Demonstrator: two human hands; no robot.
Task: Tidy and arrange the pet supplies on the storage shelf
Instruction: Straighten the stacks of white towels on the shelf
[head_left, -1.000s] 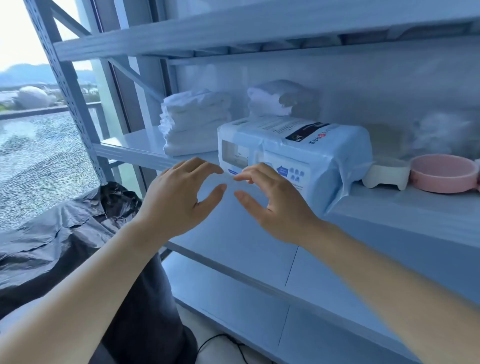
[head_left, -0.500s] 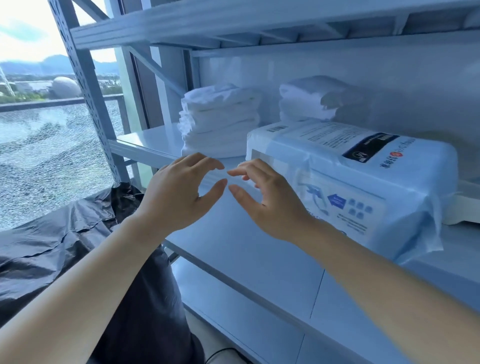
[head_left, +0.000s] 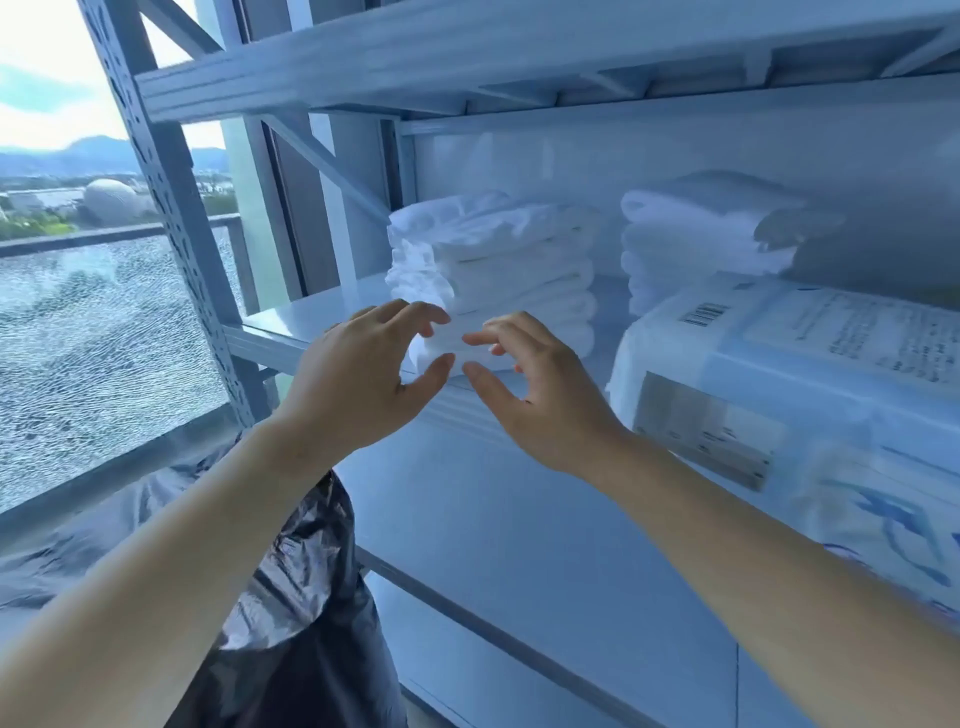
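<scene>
A stack of folded white pads (head_left: 498, 275) stands on the left part of the grey metal shelf (head_left: 306, 322). Both my hands hover just in front of its lower edge, holding nothing. My left hand (head_left: 363, 374) is at the stack's left corner with fingers loosely bent. My right hand (head_left: 540, 395) is beside it, fingers spread and relaxed. A second white stack (head_left: 691, 244) sits further back to the right. A large plastic-wrapped pack (head_left: 800, 395) with blue print lies at the right front of the shelf.
A perforated shelf post (head_left: 171, 208) rises at the left, with a shelf board (head_left: 467, 57) overhead. A black plastic bag (head_left: 291, 597) lies below my left forearm. A window with cracked-looking glass (head_left: 98, 353) is to the left. A lower shelf (head_left: 519, 675) runs underneath.
The view has swung left and closer. My hands have moved away from the wrapped pack to the front of the left white stack. The bowls at the right have left the view.
</scene>
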